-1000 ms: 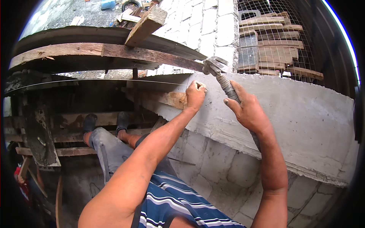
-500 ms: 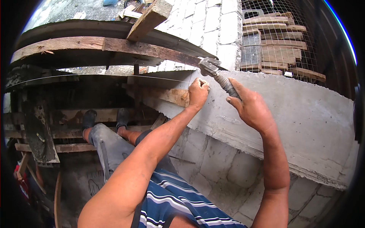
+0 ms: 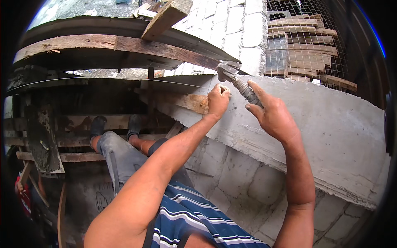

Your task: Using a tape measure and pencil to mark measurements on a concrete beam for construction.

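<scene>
Right hand (image 3: 273, 118) grips the taped grey handle of a metal hammer (image 3: 237, 80), its head raised just above the left hand (image 3: 218, 100), which pinches something too small to identify against the top edge of the rough grey concrete beam (image 3: 326, 124). Risk, as I judge it: a slightly off swing lands on those fingers, since head and knuckles sit near together. Weathered timber plank (image 3: 124, 43) close overhead limits backswing; open drop below.

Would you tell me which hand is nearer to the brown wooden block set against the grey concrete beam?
Left. The left hand rests beside the brown wooden block; the right hand is further right, gripping a hammer.
</scene>
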`<state>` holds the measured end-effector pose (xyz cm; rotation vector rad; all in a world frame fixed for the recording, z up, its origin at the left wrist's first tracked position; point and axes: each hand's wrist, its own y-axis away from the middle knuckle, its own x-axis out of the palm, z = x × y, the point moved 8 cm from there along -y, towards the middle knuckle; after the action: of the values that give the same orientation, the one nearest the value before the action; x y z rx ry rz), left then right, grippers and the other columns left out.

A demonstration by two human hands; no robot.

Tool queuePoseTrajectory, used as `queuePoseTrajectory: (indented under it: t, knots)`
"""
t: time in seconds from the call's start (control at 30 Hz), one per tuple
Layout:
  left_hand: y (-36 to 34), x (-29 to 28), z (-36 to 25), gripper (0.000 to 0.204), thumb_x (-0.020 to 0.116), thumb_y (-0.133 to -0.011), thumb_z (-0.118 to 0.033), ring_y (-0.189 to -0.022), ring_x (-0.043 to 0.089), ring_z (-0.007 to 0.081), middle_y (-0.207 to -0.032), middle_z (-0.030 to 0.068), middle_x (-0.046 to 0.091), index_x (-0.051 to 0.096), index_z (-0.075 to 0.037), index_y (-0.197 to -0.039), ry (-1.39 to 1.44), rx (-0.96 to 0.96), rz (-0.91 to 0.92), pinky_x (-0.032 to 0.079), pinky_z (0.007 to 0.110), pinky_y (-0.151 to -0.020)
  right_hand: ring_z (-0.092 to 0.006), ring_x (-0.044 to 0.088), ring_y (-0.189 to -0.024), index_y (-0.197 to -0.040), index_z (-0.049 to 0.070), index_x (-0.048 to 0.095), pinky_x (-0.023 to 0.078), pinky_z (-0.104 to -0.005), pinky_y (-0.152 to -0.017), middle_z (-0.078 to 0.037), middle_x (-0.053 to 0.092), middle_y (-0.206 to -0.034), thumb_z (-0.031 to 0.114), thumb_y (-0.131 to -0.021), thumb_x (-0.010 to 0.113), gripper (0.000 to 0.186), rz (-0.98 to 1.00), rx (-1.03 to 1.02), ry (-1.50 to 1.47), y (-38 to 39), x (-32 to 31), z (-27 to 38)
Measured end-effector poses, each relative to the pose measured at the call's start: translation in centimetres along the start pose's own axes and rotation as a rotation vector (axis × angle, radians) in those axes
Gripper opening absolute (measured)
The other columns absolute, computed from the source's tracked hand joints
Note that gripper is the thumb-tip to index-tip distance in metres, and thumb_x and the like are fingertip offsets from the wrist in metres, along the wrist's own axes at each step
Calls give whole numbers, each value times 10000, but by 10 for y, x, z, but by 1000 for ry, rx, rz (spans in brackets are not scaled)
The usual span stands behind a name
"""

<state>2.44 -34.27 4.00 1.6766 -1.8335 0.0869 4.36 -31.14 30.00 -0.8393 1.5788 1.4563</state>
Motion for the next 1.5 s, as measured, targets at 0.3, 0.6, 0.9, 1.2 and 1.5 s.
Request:
queuePoseTrajectory:
  t: [0.3, 0.6, 0.9, 1.2, 1.5]
  knots:
    - [5, 3, 21, 63, 606, -778, -41, -679, 665, 418, -706, 185, 671, 644, -1, -747, -317, 153, -65, 538, 478, -696, -360, 628, -742, -1491, 217, 491, 501, -475, -690, -158, 623, -817, 229, -915, 709, 616, 182, -23, 382, 9, 25, 9]
    - [14, -1, 5, 134, 605, -806, -55, -811, 666, 423, -880, 233, 681, 647, 8, -916, -264, 127, -38, 528, 477, -731, -348, 625, -736, -1488, 237, 497, 497, -461, -674, -147, 612, -809, 221, -917, 702, 607, 30, -34, 363, 17, 21, 17]
    - [7, -13, -6, 93, 651, -871, -82, -774, 687, 315, -832, 171, 692, 622, -6, -915, -135, 148, -62, 531, 418, -706, -378, 659, -743, -1492, 210, 475, 516, -483, -651, -174, 660, -843, 265, -924, 707, 616, -56, -52, 284, 10, 12, 26]
    - [30, -109, -111, 137, 601, -985, -132, -783, 660, 112, -874, 49, 656, 627, 2, -986, -165, -2, 338, 582, 278, -693, -108, 567, -691, -961, 24, 640, 487, -297, -641, -42, 644, -770, 118, -860, 782, 198, -262, 184, -460, 33, 30, 22]
    - [118, -168, -212, 221, 695, -969, -192, -857, 675, 92, -950, 42, 705, 637, -14, -1085, 206, -339, 204, 581, 243, -723, -72, 588, -769, -991, 41, 658, 502, -259, -708, -3, 674, -870, 42, -811, 802, 231, -206, -23, -1058, 42, 62, 102]
